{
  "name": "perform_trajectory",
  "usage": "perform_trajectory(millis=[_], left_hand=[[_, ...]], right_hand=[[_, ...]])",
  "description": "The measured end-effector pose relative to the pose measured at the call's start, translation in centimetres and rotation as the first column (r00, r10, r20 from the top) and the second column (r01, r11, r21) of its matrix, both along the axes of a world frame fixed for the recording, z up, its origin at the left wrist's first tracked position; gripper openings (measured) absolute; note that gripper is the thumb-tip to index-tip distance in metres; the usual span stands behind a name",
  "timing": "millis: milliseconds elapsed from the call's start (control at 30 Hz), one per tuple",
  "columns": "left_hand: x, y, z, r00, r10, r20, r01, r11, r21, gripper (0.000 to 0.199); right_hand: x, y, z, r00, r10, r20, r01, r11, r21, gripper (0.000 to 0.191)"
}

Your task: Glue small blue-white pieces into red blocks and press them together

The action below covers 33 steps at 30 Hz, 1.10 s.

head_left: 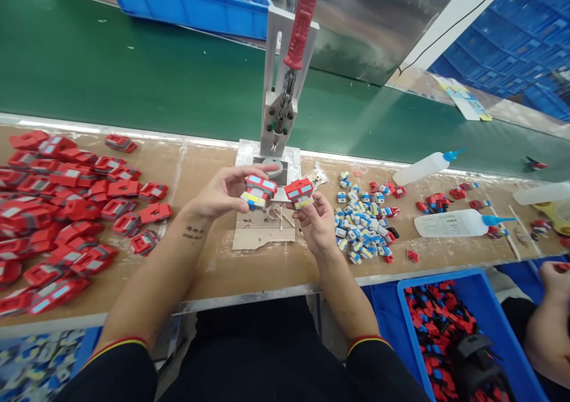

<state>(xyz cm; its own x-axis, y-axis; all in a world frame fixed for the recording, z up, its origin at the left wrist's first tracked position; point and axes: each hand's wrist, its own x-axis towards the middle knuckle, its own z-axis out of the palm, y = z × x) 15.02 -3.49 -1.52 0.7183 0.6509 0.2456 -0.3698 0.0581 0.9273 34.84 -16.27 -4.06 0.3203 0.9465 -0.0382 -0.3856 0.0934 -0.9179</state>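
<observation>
My left hand pinches a red toy part with light-blue windows and a yellow and white section below. In my right hand is a similar red toy part, gripped by thumb and fingers near its yellow lower end. The two parts are held side by side, a small gap apart, above the workbench. Right behind them stands a metal hand press with a red lever handle. Under my hands lie a piece of cardboard and some cotton swabs.
Many red toy parts are heaped at left. Small white, blue and yellow pieces lie at right, near squeeze bottles. A blue bin of red parts sits below the bench edge. Another person's arm is at far right.
</observation>
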Motion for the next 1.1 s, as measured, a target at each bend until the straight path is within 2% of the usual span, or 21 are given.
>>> perform_trajectory(millis=[100,167,233,300,333,367,433,533,633,733,800,867,933,1000,1033,1100], left_hand=[[0.5,1.1,-0.3,0.987,0.151,0.048,-0.148,0.988,-0.053,0.065],[0.9,2.0,-0.6,0.967,0.245,0.071,-0.239,0.967,-0.085,0.066],[1.1,3.0,-1.1,0.948,0.312,0.068,-0.302,0.945,-0.123,0.063],[1.1,3.9,-1.8,0.932,0.359,0.047,-0.348,0.924,-0.160,0.057],[1.2,4.3,-2.2,0.925,0.379,0.039,-0.367,0.914,-0.176,0.056],[1.2,4.6,-2.5,0.919,0.393,0.035,-0.380,0.905,-0.191,0.057],[1.4,5.1,-3.2,0.913,0.406,0.042,-0.388,0.895,-0.221,0.060],[1.8,5.3,-3.9,0.917,0.398,0.040,-0.377,0.893,-0.246,0.061],[2.3,5.2,-4.6,0.912,0.411,-0.005,-0.401,0.888,-0.226,0.058],[2.8,5.2,-5.3,0.887,0.457,-0.058,-0.461,0.875,-0.152,0.066],[3.1,5.2,-5.7,0.871,0.486,-0.071,-0.491,0.867,-0.082,0.075],[3.3,5.3,-6.1,0.856,0.509,-0.091,-0.511,0.859,-0.004,0.076],[3.6,5.3,-6.4,0.837,0.530,-0.137,-0.524,0.848,0.082,0.068],[3.8,5.4,-6.4,0.813,0.551,-0.188,-0.525,0.834,0.171,0.060],[4.0,5.4,-6.4,0.804,0.558,-0.207,-0.520,0.828,0.211,0.057],[4.3,5.3,-6.2,0.793,0.565,-0.229,-0.504,0.819,0.276,0.054]], right_hand=[[1.4,-0.3,-0.5,1.000,-0.015,0.018,0.014,1.000,0.022,0.048],[3.7,0.1,-0.8,0.995,-0.059,0.082,0.056,0.997,0.044,0.041],[7.0,1.5,-0.9,0.973,-0.112,0.200,0.102,0.993,0.059,0.035],[10.7,4.3,-0.8,0.913,-0.130,0.387,0.123,0.991,0.043,0.033],[12.4,6.2,-0.6,0.853,-0.115,0.509,0.130,0.991,0.006,0.034],[13.9,8.2,-0.4,0.760,-0.080,0.645,0.147,0.988,-0.050,0.035],[16.0,12.5,0.2,0.477,0.057,0.877,0.214,0.960,-0.179,0.035],[17.0,17.7,0.8,0.340,0.112,0.934,0.252,0.946,-0.205,0.031],[16.4,20.4,0.7,0.295,0.143,0.945,0.249,0.943,-0.221,0.027],[16.0,21.1,0.4,0.287,0.165,0.944,0.251,0.938,-0.240,0.033],[16.4,21.2,0.6,0.294,0.137,0.946,0.278,0.935,-0.222,0.041],[17.1,21.4,1.5,0.297,0.065,0.953,0.332,0.929,-0.167,0.048],[17.8,21.7,3.1,0.296,-0.028,0.955,0.391,0.916,-0.094,0.048],[17.9,21.9,5.5,0.335,-0.199,0.921,0.391,0.919,0.057,0.044],[17.4,21.9,6.9,0.369,-0.302,0.879,0.356,0.919,0.166,0.044],[15.5,21.4,10.0,0.464,-0.476,0.747,0.210,0.878,0.429,0.051]])
